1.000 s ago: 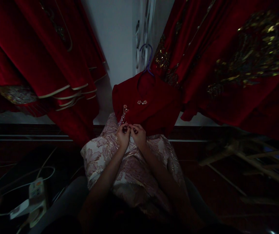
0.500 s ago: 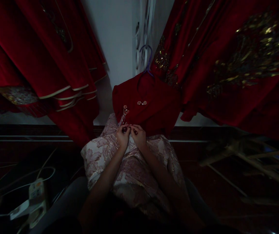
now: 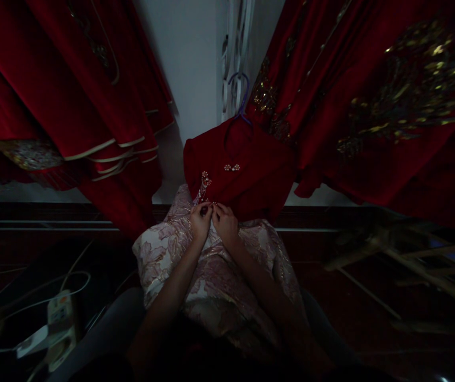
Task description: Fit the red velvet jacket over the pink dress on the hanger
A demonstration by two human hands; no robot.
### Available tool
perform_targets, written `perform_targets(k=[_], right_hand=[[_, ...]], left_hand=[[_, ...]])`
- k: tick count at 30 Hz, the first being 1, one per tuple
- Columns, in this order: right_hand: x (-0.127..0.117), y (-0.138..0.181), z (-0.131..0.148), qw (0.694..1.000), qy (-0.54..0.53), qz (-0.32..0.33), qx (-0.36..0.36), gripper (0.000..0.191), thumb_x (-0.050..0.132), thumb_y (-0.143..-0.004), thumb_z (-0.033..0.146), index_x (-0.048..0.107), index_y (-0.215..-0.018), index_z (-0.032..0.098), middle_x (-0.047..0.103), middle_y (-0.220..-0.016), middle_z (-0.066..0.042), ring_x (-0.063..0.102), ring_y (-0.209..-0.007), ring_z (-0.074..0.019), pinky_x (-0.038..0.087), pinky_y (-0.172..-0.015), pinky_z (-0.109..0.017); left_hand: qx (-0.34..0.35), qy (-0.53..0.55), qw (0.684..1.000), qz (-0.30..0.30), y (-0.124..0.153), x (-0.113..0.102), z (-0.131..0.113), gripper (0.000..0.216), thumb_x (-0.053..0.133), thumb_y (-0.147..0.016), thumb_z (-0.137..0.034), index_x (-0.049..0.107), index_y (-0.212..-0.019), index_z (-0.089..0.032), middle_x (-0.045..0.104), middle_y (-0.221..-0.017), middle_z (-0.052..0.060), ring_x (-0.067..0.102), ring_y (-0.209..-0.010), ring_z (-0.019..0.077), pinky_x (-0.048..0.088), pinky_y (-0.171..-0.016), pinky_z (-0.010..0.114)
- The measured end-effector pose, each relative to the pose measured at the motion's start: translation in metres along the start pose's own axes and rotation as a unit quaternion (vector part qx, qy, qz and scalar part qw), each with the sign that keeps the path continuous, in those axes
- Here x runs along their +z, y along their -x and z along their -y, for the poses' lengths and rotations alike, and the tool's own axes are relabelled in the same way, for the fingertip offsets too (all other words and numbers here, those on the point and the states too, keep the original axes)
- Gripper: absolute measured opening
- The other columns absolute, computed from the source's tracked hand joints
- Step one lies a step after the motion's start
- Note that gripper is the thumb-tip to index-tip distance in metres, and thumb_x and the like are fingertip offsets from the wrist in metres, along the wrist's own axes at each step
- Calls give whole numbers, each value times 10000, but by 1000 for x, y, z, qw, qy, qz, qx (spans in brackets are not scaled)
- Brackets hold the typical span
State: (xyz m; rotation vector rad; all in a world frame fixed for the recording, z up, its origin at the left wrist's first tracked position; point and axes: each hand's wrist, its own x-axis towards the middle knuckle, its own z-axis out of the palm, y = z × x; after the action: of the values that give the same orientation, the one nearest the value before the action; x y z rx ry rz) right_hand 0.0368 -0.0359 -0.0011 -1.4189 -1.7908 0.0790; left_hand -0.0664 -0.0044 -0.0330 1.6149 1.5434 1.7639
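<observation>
Two hands, left hand (image 3: pixel 200 220) and right hand (image 3: pixel 225 222), together at frame centre, fingertips pinched on a clasp (image 3: pixel 210 204) at the lower edge of the red garment (image 3: pixel 259 175). Upper clasps (image 3: pixel 231 167) look fastened. This one, in the dim light, seems not yet closed.

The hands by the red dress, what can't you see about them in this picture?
- Head view: whatever the left hand and right hand pinch at the lower edge of the red dress. Curled fingers and dim light hide it.
- Head view: the elbows, lost in shadow near the bottom edge.
- Head view: the power strip. Its sockets are too dark and small.
- Head view: the wooden frame, blurred and dark.
</observation>
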Motion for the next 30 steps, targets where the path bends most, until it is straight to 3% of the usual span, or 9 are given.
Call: perform_targets(k=[5,9,12,16,22,30], right_hand=[[0,0,0,1000,-7,19,4,354,440,-928,255,653,-1208,214,644,-1235,-86,596,-1028,-242,482,-930,-395],[-3,-2,1,995,-92,-19,20,309,456,-921,269,668,-1142,225,640,-1189,-75,581,-1056,-201,469,-942,-333],[-6,-3,2,983,-156,-69,61,273,424,-929,270,640,-1074,188,625,-1049,-78,591,-897,-157,487,-832,-284],[-8,-4,2,973,-173,-112,100,188,448,-911,274,585,-985,169,580,-947,-60,543,-747,-135,467,-729,-268],[-6,-4,1,976,-177,-84,99,147,467,-884,258,573,-953,185,591,-917,-42,537,-741,-138,443,-702,-259],[-6,-4,-1,980,-178,-41,84,119,485,-842,217,588,-896,196,611,-884,-27,549,-729,-140,439,-727,-264]], left_hand=[[1,-3,1000,7,0,0,1,144,617,-793,-248,694,-905,-198,692,-899,52,616,-864,196,469,-834,336],[-3,13,1000,4,1,2,-1,190,573,-823,-229,634,-997,-182,654,-976,66,599,-898,185,463,-851,324],[-7,42,999,-28,2,2,-3,244,520,-840,-185,565,-1080,-182,615,-1024,67,583,-937,173,454,-889,322],[-4,35,999,-41,1,1,-5,191,511,-849,-182,562,-1033,-187,595,-1002,59,575,-929,169,452,-885,317],[8,-1,1000,-15,2,0,-8,159,589,-834,-246,627,-976,-185,593,-962,58,578,-870,167,465,-810,294],[31,-19,999,7,1,0,-4,171,553,-880,-310,629,-969,-186,608,-943,67,584,-874,183,468,-803,311]])
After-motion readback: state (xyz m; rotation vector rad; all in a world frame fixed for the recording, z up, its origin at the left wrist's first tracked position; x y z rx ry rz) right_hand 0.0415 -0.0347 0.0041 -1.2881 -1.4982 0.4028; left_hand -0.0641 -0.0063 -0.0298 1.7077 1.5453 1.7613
